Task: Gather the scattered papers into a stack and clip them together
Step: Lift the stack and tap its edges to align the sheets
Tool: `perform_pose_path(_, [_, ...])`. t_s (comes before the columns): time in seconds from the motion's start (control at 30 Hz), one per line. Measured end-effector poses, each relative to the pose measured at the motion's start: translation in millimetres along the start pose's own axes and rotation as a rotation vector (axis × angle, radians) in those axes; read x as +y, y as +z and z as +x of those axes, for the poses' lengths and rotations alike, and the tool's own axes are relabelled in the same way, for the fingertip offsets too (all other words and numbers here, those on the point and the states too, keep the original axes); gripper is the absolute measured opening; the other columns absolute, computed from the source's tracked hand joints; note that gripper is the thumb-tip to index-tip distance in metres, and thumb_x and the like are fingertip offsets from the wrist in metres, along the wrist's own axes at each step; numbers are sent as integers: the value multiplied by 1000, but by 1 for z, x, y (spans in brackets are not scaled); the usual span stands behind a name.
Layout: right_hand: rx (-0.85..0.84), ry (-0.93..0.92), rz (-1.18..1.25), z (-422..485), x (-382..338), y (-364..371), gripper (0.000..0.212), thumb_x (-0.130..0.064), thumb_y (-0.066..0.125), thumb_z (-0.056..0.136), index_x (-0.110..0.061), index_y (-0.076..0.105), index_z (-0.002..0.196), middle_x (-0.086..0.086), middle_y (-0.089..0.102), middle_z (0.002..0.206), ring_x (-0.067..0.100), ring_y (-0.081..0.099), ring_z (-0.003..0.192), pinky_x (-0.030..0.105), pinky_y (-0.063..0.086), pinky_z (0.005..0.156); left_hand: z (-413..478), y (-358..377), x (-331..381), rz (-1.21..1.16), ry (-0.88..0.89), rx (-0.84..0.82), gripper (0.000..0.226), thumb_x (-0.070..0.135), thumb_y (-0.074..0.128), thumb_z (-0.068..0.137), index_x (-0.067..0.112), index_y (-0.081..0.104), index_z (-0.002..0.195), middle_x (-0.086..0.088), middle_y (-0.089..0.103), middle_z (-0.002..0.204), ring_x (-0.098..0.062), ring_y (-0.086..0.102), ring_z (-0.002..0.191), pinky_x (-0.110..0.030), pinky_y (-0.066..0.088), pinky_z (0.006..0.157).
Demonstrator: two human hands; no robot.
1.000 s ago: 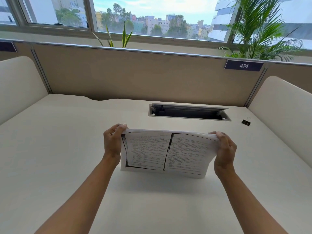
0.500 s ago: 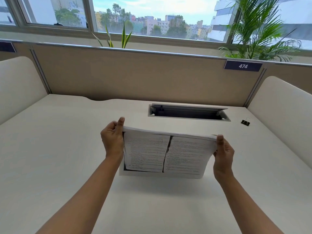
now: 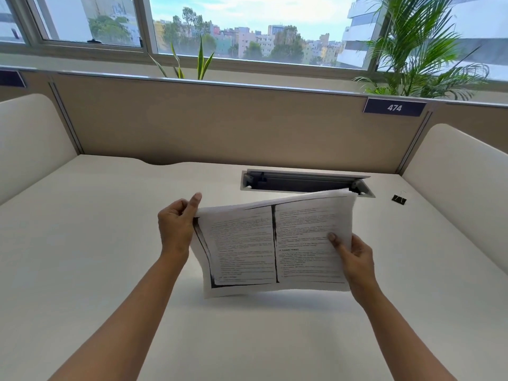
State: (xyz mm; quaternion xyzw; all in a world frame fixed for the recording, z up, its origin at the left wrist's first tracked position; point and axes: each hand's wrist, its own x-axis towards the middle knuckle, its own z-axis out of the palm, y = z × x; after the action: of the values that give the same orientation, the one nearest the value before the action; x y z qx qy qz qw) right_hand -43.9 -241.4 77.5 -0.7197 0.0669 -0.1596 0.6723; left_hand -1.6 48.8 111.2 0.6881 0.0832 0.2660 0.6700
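The paper stack (image 3: 275, 243) sat in the middle of the frame, held off the surface (image 3: 82, 270) with a shadow beneath it and tilted so that its right end rose toward the cable tray (image 3: 305, 182). The left hand (image 3: 176, 226) gripped the stack's left edge, its fingers curled behind the sheets and the thumb lying up along the upper left corner. The right hand (image 3: 354, 257) pinched the lower right part, thumb pressed on the top page and the other fingers hidden underneath.

The step in hand appeared to be squaring the gathered sheets before clipping. The upper right edges fanned slightly, so the stack probably was not flush. Doing it well likely meant loosening both grips just enough for the sheets to slide, standing the stack on one long edge and tapping it on the surface, then turning it to tap a short edge. One hand would then have needed a firm pinch near a corner so nothing shifted while the other reached for the binder clip (image 3: 399, 199), which lay well apart at the right of the frame, just beyond the tray.
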Motion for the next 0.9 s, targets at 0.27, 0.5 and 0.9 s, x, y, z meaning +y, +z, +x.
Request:
perform_pose_path(0.27, [-100, -161, -165, 12, -41, 6, 14, -18, 59, 88, -31, 61, 85, -10, 65, 81, 13, 61, 70, 20, 46, 57, 10, -11, 16, 575, -50, -590, 73, 78, 46, 62, 12, 70, 80, -7, 67, 74, -25, 61, 74, -37, 48, 68])
perform_pose_path(0.5, [-212, -345, -369, 17, -68, 18, 8, -22, 60, 87, -29, 62, 89, -10, 64, 79, 8, 63, 71, 20, 50, 59, 0, 12, 45, 717, 70, -834, 22, 31, 67, 80, 18, 70, 98, -1, 67, 89, -22, 64, 83, -37, 56, 76])
perform_pose_path(0.9, [189, -327, -352, 12, -68, 27, 78, -26, 74, 75, -17, 30, 139, 6, 45, 139, 21, 43, 124, 48, 37, 105, -11, 7, 30, 141, -133, -504, 9, 17, 61, 85, 22, 65, 79, 7, 68, 77, -16, 65, 74, -29, 50, 61])
